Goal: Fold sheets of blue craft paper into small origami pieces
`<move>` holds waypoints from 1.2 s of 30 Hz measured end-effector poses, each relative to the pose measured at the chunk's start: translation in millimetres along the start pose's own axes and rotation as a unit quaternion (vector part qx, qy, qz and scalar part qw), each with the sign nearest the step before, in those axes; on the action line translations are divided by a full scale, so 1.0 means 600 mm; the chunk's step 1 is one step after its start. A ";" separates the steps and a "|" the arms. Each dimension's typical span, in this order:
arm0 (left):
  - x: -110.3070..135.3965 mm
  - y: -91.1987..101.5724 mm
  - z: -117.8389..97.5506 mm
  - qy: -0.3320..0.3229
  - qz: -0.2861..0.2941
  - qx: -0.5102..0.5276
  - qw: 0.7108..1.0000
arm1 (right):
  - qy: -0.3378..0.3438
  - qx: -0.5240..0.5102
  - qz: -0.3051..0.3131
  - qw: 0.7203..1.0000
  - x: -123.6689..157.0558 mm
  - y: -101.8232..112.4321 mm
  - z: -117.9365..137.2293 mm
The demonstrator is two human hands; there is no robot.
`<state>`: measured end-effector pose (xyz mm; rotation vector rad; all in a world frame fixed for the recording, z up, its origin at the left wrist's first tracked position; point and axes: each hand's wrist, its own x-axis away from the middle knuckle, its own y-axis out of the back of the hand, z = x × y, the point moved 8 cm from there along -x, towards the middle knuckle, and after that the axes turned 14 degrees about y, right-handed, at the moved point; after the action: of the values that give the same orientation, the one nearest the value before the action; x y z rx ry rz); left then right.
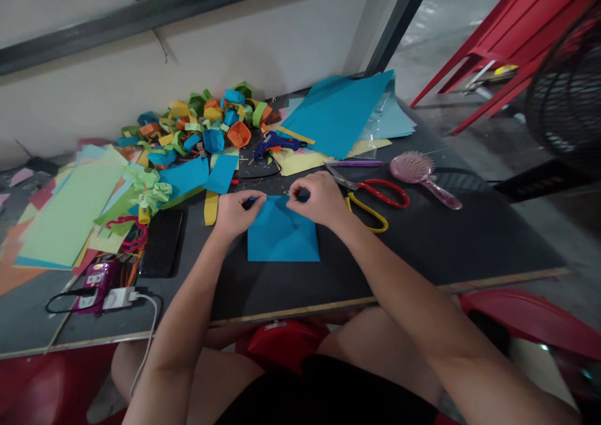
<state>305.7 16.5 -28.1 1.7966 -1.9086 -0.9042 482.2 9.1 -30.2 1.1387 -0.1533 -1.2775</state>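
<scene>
A folded piece of blue paper (pixel 283 237) lies on the dark tabletop in front of me, creases showing across its upper half. My left hand (pixel 239 212) pinches its upper left corner between thumb and forefinger. At the upper right part of the sheet, my right hand (pixel 317 199) has thumb and forefinger curled together on the paper. Just right of that hand are scissors with red and yellow handles (pixel 385 190), blades open. A small blue paper piece (pixel 221 173) and a yellow strip (pixel 211 208) lie beyond my left hand.
Behind are a heap of folded paper pieces (pixel 213 140), a blue glue gun (pixel 277 143) and large blue sheets (pixel 342 112). A pink hairbrush (pixel 417 171) lies right. Leftward are a black phone (pixel 162 243), a purple power socket (pixel 97 284) and green sheets (pixel 75 209). A fan (pixel 568 81) stands far right.
</scene>
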 end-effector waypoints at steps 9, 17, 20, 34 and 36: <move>-0.044 0.061 0.097 0.073 -0.030 0.064 0.995 | -0.025 0.028 0.021 0.999 0.002 0.024 -0.053; -0.048 0.057 0.108 0.085 -0.014 0.102 0.991 | 0.009 -0.009 -0.136 0.991 0.005 0.036 -0.054; -0.033 0.020 0.070 0.062 0.014 0.054 0.997 | 0.100 0.017 -0.148 0.984 0.000 0.022 -0.002; 0.020 -0.025 -0.022 -0.124 -0.034 -0.072 0.989 | 0.127 0.064 -0.156 0.977 0.003 0.000 0.063; 0.024 -0.024 -0.026 -0.142 -0.048 -0.081 0.985 | 0.117 0.058 -0.158 0.979 0.005 0.000 0.062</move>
<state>324.8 -0.7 -28.9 1.7515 -1.8577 -1.3744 458.7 -15.0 -13.6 1.4474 0.1355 -1.4128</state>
